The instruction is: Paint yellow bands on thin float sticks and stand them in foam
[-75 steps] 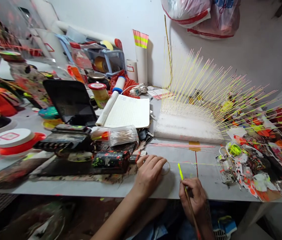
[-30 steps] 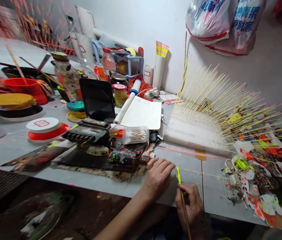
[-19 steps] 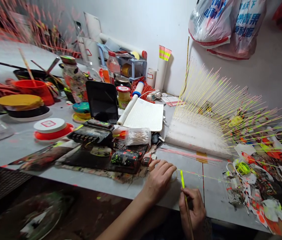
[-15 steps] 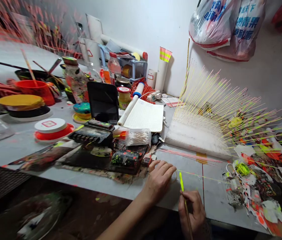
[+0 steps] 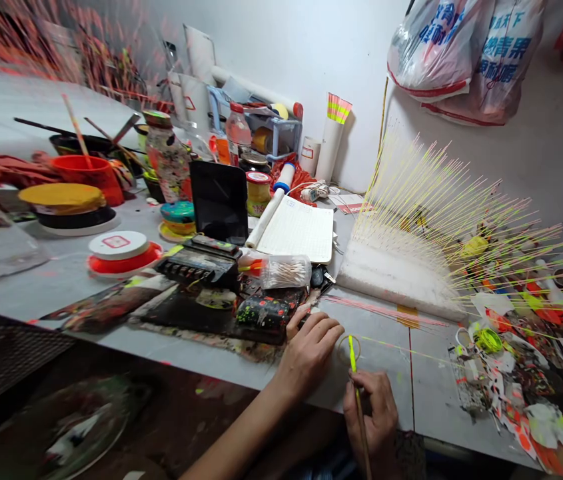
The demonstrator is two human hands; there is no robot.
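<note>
My right hand [image 5: 374,407] is closed round a paintbrush [image 5: 360,413] whose tip is bright yellow. The tip is in front of a thin ring [image 5: 350,348] near the table's front edge. Just left of it, my left hand [image 5: 314,343] has its fingers curled together beside a dark, paint-spotted cylinder [image 5: 264,313]; what they hold, if anything, is hidden. A thin yellowish stick [image 5: 401,348] stretches to the right from near the ring. Behind the hands lie several pink sticks [image 5: 381,308] in a loose bundle.
A white foam block [image 5: 401,280] bristles with thin coloured sticks on the right, beside a heap of paint-stained scraps [image 5: 516,373]. Behind the cylinder are a pack of cotton swabs [image 5: 286,272], an open notebook [image 5: 306,230] and a phone [image 5: 218,200]. Paint tubs [image 5: 118,250] stand left.
The brush tip has moved left, from beside the ring to in front of it. My left hand keeps close to the cylinder. The whole view has shifted slightly.
</note>
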